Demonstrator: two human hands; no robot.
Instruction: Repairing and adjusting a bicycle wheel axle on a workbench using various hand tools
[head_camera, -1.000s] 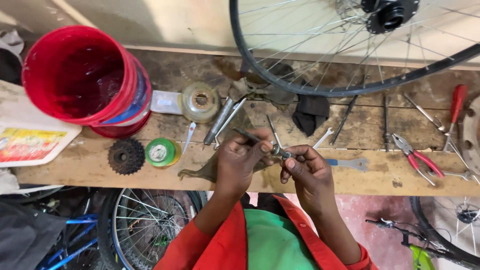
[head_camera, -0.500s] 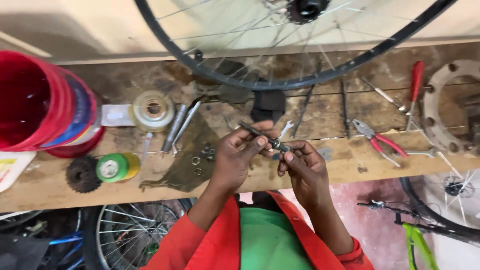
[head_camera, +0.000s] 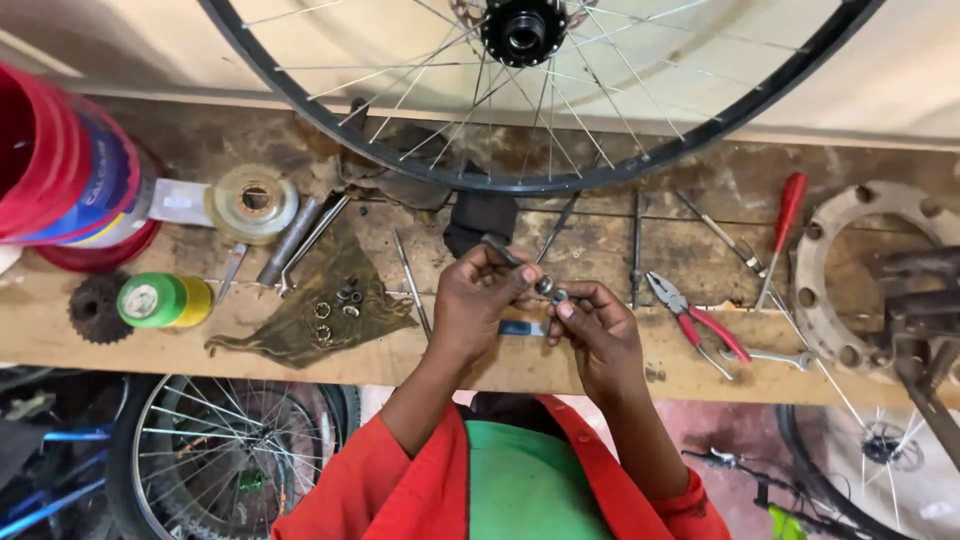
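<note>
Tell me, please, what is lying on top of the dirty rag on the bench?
A few small metal nuts or rings lie near the middle of the rag. Whatever lies under the rag on the wooden bench is covered.

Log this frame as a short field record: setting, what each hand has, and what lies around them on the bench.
setting: worn wooden workbench, seen from above
left hand: pinches one end of a thin axle rod
right hand: fingers on small nuts at the rod's other end
above hands: bicycle wheel with black hub
left of hands: greasy rag with small metal rings, green tin, black sprocket, red bucket
right of hands: red-handled pliers, red screwdriver, metal ring with holes
</note>
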